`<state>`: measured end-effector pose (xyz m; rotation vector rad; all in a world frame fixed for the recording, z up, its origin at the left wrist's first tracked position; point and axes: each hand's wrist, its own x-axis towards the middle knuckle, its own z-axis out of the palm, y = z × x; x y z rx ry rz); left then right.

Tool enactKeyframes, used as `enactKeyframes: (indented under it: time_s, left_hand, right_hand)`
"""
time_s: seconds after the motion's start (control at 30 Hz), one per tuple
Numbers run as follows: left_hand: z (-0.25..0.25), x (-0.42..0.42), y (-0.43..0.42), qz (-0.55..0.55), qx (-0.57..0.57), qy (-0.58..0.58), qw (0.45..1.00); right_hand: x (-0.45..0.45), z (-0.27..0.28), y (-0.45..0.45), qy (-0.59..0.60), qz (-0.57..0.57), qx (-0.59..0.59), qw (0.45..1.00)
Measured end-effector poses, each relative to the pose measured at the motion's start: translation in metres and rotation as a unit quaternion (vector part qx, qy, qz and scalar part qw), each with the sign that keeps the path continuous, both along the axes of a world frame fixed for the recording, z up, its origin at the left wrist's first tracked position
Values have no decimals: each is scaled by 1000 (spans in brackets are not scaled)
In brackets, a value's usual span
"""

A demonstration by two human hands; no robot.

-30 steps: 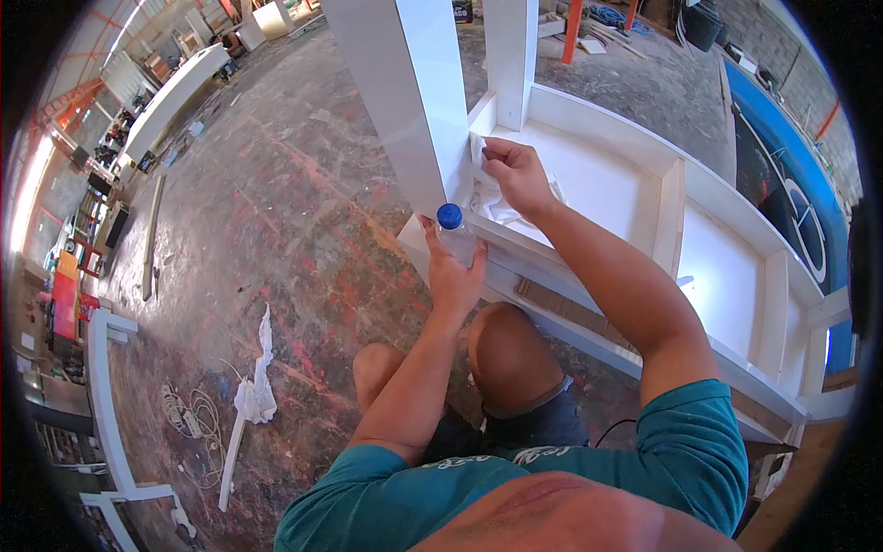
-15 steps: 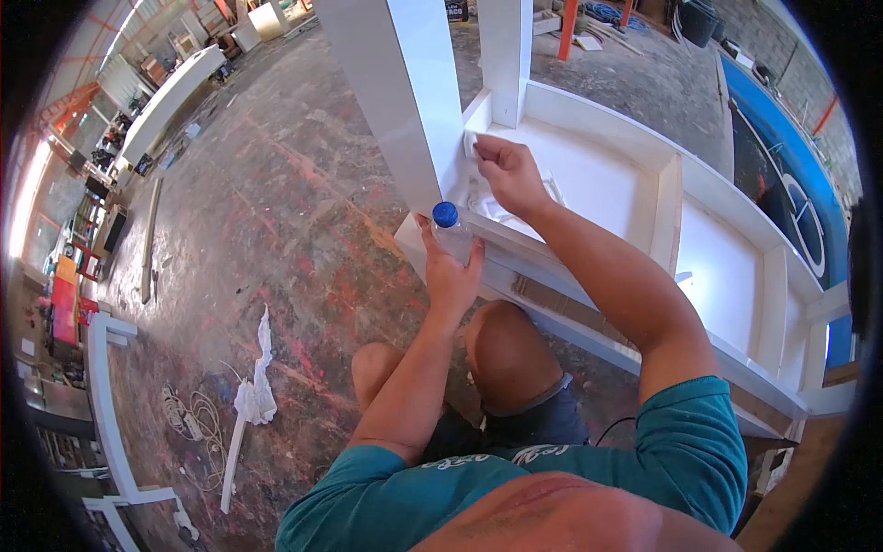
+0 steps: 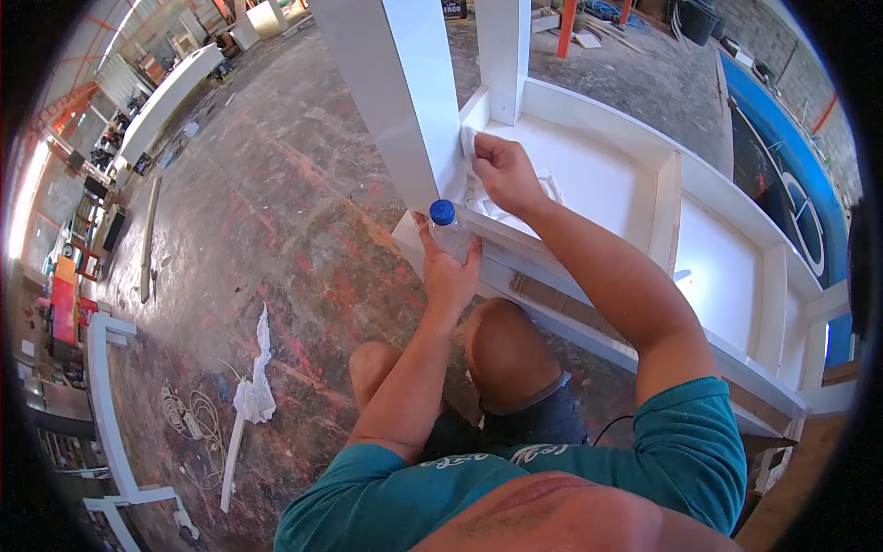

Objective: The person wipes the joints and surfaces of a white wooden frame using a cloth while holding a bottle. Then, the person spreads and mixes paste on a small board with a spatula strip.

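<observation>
My left hand [image 3: 451,274] is wrapped round a clear plastic bottle [image 3: 450,235] with a blue cap, upright beside the foot of a tall white post [image 3: 395,87]. My right hand [image 3: 506,173] pinches a white cloth [image 3: 468,143] against the lower side of that post, inside the corner of a white frame [image 3: 635,141]. More white cloth [image 3: 550,188] lies under and beside my right wrist, on the frame's white bottom panel. The fingertips of my right hand are partly hidden by the hand itself.
A second white post [image 3: 502,60] rises behind the first. Dividers [image 3: 665,216] split the frame. On the floor to the left lie a crumpled white cloth [image 3: 255,400], a tangled cord [image 3: 195,423] and a long board [image 3: 150,241]. A blue-edged structure [image 3: 782,120] stands at the right.
My right hand and its cloth have shifted slightly left and down along the post. The whole view has moved a little; my left hand still holds the bottle.
</observation>
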<state>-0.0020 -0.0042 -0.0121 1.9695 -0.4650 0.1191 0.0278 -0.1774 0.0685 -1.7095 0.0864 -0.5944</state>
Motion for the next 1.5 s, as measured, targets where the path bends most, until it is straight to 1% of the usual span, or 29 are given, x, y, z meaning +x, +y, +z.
enactKeyframes:
  time_s: [0.03,0.13,0.17,0.23,0.3,0.33,0.37,0.43,0.47,0.53,0.63,0.67,0.73,0.77,0.83,0.93,0.97,1.0,1.03,1.13,1.17,1.2,1.23,1.33,1.43,1.5]
  left_hand:
    - [0,0,0,3,4,12,1000]
    - [0,-1,0,11,23,17,1000]
    - [-1,-1,0,13,29,16,999]
    - [-3,0,0,14,31,7,999]
    - [-2,1,0,2,15,-2,1000]
    - [0,1,0,-7,3,-7,1000]
    - [-2,2,0,0,18,-16,1000]
    - [-8,3,0,9,41,-29,999]
    - [-10,4,1,12,47,-35,998]
    - [-11,3,0,11,36,-33,999]
    - [-5,2,1,-6,13,-13,1000]
    - [-7,3,1,-6,12,-23,1000]
    - [-12,6,0,-2,16,-42,999]
    - [-14,6,0,1,21,-50,999]
    - [-15,6,-1,10,33,-55,998]
    - [-13,5,-1,9,33,-39,999]
    - [-11,4,-1,7,30,-37,999]
    - [-9,3,0,6,24,-43,999]
    - [-8,3,0,4,18,-49,999]
    - [-5,1,-1,5,3,-30,1000]
    - [-3,1,-1,3,1,-26,1000]
    - [1,0,0,1,-3,-21,1000]
    - [2,-2,0,-1,-5,-16,1000]
    - [1,-1,-1,4,-3,-18,1000]
    - [-14,5,-2,16,17,-59,998]
    - [-14,5,-2,8,11,-39,999]
  right_hand:
    - [-4,3,-5,77,7,-65,995]
    - [-2,-1,-15,77,51,-117,989]
    - [0,-4,-12,14,39,-55,998]
    - [-2,4,6,-110,17,69,991]
    - [11,-17,-10,-48,25,14,998]
    - [13,-18,-14,-17,30,-13,999]
    - [11,-19,-19,26,38,-45,998]
    - [-1,-1,-17,111,55,-106,987]
    - [-5,4,-9,34,48,-47,997]
    - [-8,11,7,-118,35,69,990]
    - [2,-4,-9,-18,44,-33,998]
    - [3,-9,-13,27,41,-54,997]
    - [-4,1,-11,117,34,-93,988]
    - [-5,0,-8,50,35,-44,997]
    - [-2,0,-1,-86,41,52,994]
    - [6,-3,8,-140,8,107,984]
    - [4,-2,3,-27,15,17,999]
    - [-5,13,-1,86,21,-73,993]
    - [-10,21,-5,197,27,-161,967]
    - [-1,3,-12,138,35,-136,980]
    - [2,-3,-11,46,33,-83,995]
    - [3,-1,-2,-45,30,-29,998]
    - [3,-1,3,-135,28,26,990]
    - [6,-9,-11,46,38,-43,997]
    - [3,-10,-16,128,59,-133,981]
    - [3,-9,-14,26,56,-54,997]
